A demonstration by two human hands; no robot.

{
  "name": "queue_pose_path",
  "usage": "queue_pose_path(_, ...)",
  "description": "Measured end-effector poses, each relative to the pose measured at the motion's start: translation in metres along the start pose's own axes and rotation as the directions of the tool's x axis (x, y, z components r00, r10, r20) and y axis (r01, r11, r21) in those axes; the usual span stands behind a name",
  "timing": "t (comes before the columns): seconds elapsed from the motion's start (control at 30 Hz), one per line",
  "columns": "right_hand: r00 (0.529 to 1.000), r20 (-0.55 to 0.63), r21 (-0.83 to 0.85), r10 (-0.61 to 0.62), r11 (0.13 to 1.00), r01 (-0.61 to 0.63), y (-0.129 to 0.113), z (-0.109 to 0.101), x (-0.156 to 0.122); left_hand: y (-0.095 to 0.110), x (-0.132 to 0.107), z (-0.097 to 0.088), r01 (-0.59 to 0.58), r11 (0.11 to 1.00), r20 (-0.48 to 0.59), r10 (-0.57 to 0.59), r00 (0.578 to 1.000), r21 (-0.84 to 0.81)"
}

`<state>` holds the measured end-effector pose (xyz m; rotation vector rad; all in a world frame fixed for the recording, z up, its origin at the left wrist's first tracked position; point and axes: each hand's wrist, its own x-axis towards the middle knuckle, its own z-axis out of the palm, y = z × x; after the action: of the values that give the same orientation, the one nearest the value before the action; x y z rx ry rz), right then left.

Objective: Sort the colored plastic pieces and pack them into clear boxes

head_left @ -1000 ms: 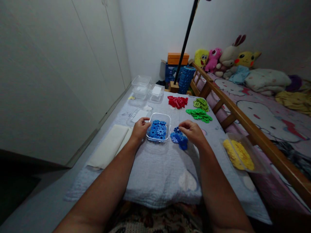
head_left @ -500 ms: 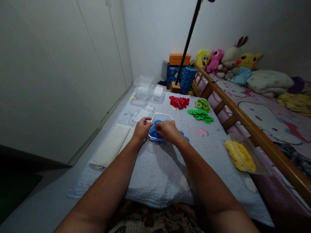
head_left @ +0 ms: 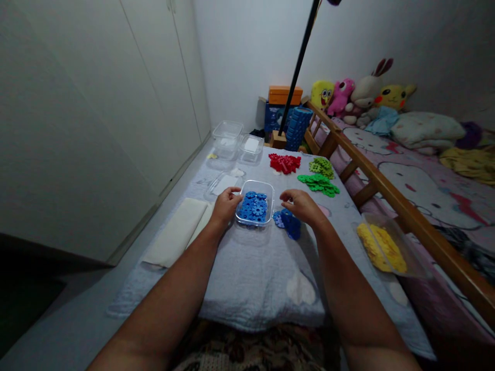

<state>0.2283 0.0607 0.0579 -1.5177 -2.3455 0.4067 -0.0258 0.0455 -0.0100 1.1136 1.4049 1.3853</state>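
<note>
A clear plastic container [head_left: 274, 198] stands on the cloth, part filled with blue flower-shaped plastic discs [head_left: 253, 207]. My left hand [head_left: 225, 203] grips its left rim between thumb and fingers. To the right of the container lies a small heap of loose blue discs [head_left: 292, 226]. My right hand [head_left: 301, 204] hovers just over that heap, its fingers curved and a little apart, with nothing seen in them. Part of the heap is hidden under the hand. A clear lid [head_left: 218, 184] lies beyond my left hand.
Red pieces [head_left: 285, 163], lime pieces [head_left: 322, 167] and green pieces [head_left: 319, 185] lie in piles at the back right. Empty clear containers [head_left: 228, 138] stand at the back left. A bag of yellow pieces [head_left: 381, 247] rests by the wooden bed rail [head_left: 371, 180]. Folded cream cloth [head_left: 178, 232] lies left.
My right hand has moved out of the container to the right, over the loose blue discs. My left hand has stayed on the container's rim.
</note>
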Motion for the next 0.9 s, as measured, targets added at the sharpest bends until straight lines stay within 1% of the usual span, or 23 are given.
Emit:
queue_pose_path(0.07, 0.997, 0.074, -0.067, -0.002, 0.998, 0.007, 0.009, 0.005, -0.008, 0.000, 0.000, 0.000, -0.004, 1.000, -0.003, 0.004, 1.000, 0.003)
queue_pose_path(0.17, 0.987, 0.159, -0.128, 0.003, 0.992, 0.017, 0.013, 0.014, -0.018, 0.001, 0.000, 0.000, -0.004, 1.000, -0.002, 0.004, 1.000, -0.004)
queue_pose_path(0.23, 0.983, 0.181, -0.135, 0.012, 0.991, 0.013, 0.012, 0.017, -0.021, 0.000, 0.000, 0.000, -0.005, 1.000, -0.002, 0.005, 1.000, -0.008)
queue_pose_path(0.33, 0.982, 0.190, -0.092, 0.019, 0.996, -0.001, 0.011, 0.017, -0.021, -0.001, 0.001, 0.000, -0.009, 1.000, 0.001, 0.009, 1.000, -0.008)
queue_pose_path(0.47, 0.982, 0.184, 0.022, 0.052, 0.998, -0.057, 0.015, 0.014, -0.020, -0.002, 0.002, -0.001, -0.007, 1.000, 0.007, 0.007, 1.000, -0.001)
queue_pose_path(0.57, 0.981, 0.182, 0.154, 0.066, 0.983, -0.095, 0.022, 0.012, -0.021, -0.002, 0.002, -0.001, -0.010, 1.000, 0.003, 0.010, 1.000, 0.005)
queue_pose_path(0.7, 0.979, 0.200, 0.390, 0.047, 0.912, -0.124, 0.028, 0.002, -0.022, -0.002, 0.002, -0.001, -0.013, 1.000, 0.005, 0.013, 1.000, -0.003)
queue_pose_path(0.73, 0.982, 0.188, 0.446, 0.036, 0.887, -0.118, 0.027, -0.001, -0.021, -0.002, 0.002, -0.001, -0.015, 1.000, 0.005, 0.015, 1.000, 0.001)
queue_pose_path(0.8, 0.992, 0.125, 0.538, 0.020, 0.838, -0.085, 0.020, -0.007, -0.019, -0.002, 0.002, -0.001, -0.018, 1.000, 0.007, 0.018, 1.000, 0.013)
queue_pose_path(0.9, 1.000, 0.022, 0.595, 0.007, 0.804, -0.019, 0.001, -0.009, -0.010, -0.002, 0.002, -0.001, -0.021, 1.000, 0.006, 0.020, 1.000, 0.019)
